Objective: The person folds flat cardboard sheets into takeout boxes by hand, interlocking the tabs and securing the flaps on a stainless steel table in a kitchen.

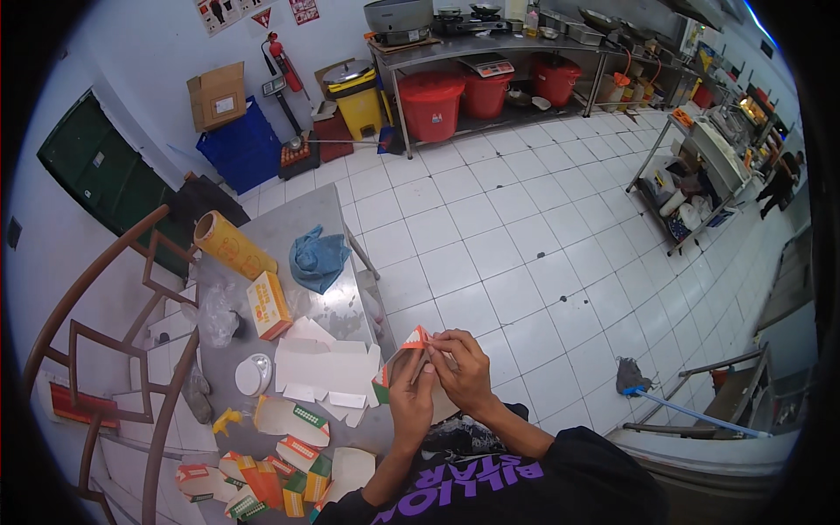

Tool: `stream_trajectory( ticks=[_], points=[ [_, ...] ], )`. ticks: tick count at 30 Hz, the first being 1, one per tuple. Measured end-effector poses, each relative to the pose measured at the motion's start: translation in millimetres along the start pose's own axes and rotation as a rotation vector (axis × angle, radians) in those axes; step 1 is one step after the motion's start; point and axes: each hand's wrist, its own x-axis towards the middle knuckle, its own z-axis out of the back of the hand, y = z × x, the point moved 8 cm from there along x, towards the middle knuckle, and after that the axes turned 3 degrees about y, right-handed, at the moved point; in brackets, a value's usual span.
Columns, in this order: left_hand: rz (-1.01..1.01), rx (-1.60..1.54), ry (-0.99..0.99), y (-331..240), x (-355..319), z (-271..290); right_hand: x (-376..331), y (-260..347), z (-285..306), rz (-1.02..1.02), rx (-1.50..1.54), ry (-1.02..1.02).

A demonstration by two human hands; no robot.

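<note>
A: Bright light is coming from above and shining evenly on the white tiled floor (490,236). Shadows are staying soft.

B: The edges are bending round, and black corners are closing in. Far things are looking fuzzy.

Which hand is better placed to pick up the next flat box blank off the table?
Left, probably. The left hand sits right by the flat blank on the table. The right hand lies on the far side of the carton both hold.
</note>
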Motion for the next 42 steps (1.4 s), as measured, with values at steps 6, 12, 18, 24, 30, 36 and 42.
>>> stream_trajectory(
  ticks=[6, 12, 18, 24, 30, 36, 42],
  points=[
    [0.067, -0.158, -0.033, 3.7, -4.4, -1.0, 2.8, 8.0, -1.1, 0.036, -0.062, 0.026],
    [0.094, -0.178, 0.007, 10.4, -0.8, -5.5, 4.6, 7.5, 1.8, 0.051, -0.096, 0.047],
    [0.094, -0.161, 0.065, 7.2, 0.1, -2.5, 14.8, 6.0, 0.5, -0.001, 0.088, 0.204],
    [0.063, 0.007, 0.095, -4.8, -1.8, -13.3, 7.2, 5.1, 2.2, -0.012, -0.010, 0.172],
    [0.076, -0.119, 0.057, -3.2, 1.5, -4.2, 16.1, -23.7, 2.1, -0.047, 0.204, 0.271],
    [0.138, -0.328, -0.029, 6.6, 9.4, -0.4, 15.9, -25.7, -9.6, -0.376, 0.431, 0.342],
    [0.222, -0.289, 0.025, 20.3, 11.9, 6.9, 14.4, -11.6, -8.9, -0.361, 0.219, 0.503]
  ],
)
